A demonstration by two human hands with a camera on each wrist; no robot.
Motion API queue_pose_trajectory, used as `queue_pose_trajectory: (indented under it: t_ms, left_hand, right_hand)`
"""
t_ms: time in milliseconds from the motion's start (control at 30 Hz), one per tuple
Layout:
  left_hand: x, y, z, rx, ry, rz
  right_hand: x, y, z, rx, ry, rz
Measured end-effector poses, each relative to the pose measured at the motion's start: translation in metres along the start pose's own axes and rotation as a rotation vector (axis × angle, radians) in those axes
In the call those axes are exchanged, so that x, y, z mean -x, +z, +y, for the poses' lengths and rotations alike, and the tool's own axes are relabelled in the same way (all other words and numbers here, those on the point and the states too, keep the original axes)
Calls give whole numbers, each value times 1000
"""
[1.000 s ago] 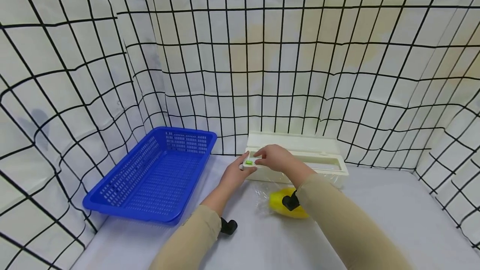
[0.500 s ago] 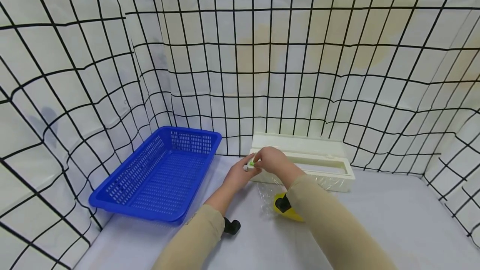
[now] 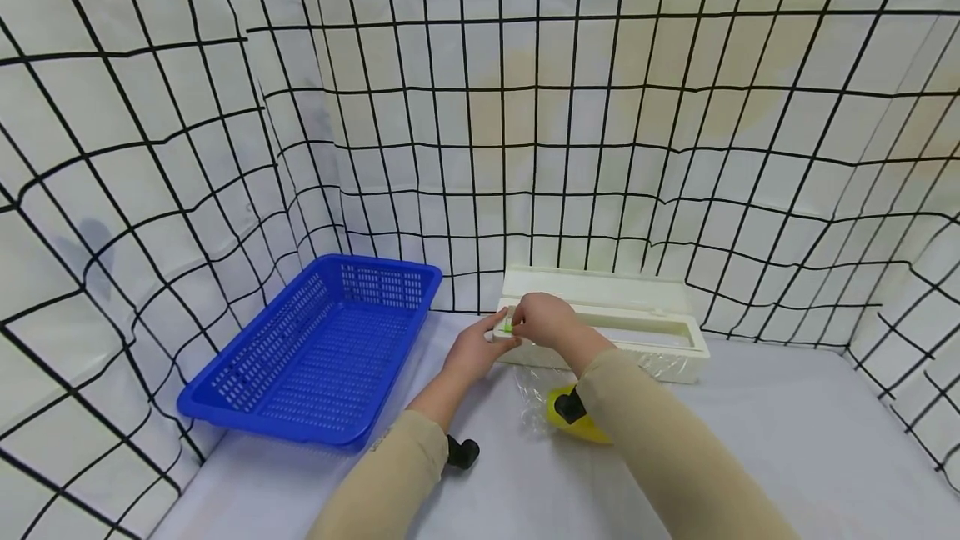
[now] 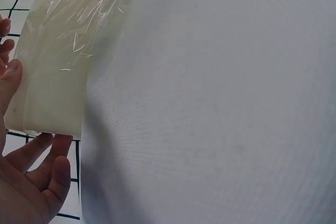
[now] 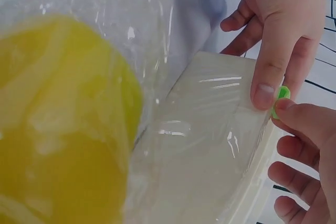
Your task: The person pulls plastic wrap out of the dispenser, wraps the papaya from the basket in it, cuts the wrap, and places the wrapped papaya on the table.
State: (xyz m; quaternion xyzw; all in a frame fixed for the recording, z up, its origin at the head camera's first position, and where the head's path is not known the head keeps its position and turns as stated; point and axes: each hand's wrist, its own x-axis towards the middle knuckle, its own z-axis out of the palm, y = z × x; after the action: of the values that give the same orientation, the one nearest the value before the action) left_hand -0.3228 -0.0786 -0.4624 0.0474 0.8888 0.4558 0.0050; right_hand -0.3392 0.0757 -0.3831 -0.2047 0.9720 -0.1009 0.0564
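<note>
A cream cling-film dispenser box (image 3: pixel 622 325) lies at the back of the white table (image 3: pixel 750 457). My left hand (image 3: pixel 471 352) grips its left end, thumb (image 5: pixel 265 85) pressed on the film-covered front face (image 5: pixel 220 166) and fingers (image 4: pixel 44 174) round the end. My right hand (image 3: pixel 543 319) pinches the small green slider (image 5: pixel 281 97) at that same end, seen as a green speck (image 3: pixel 508 326) in the head view. Clear film (image 5: pixel 157 66) runs from the box down over a yellow object (image 3: pixel 581 425) in front of it, which fills the right wrist view's left side (image 5: pixel 58 129).
A blue perforated basket (image 3: pixel 322 348) sits to the left of the box, holding nothing that I can see. Grid-patterned cloth walls (image 3: pixel 480 123) close in the table on the left, back and right.
My right hand has closed over the green slider at the box's left end, hiding most of it. The left hand stays on the box end. The head view shifted slightly.
</note>
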Motion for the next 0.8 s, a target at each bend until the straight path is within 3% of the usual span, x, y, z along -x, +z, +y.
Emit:
queue_pose_trajectory:
  t_ms: [333,800]
  left_hand:
    - [-3,-1,-2,-15,-17,-12]
    - [-3,-5,0,10,-25,-24]
  right_hand:
    - [4,-3,9,118,-36,23]
    - [9,-8,15,141,-62,30]
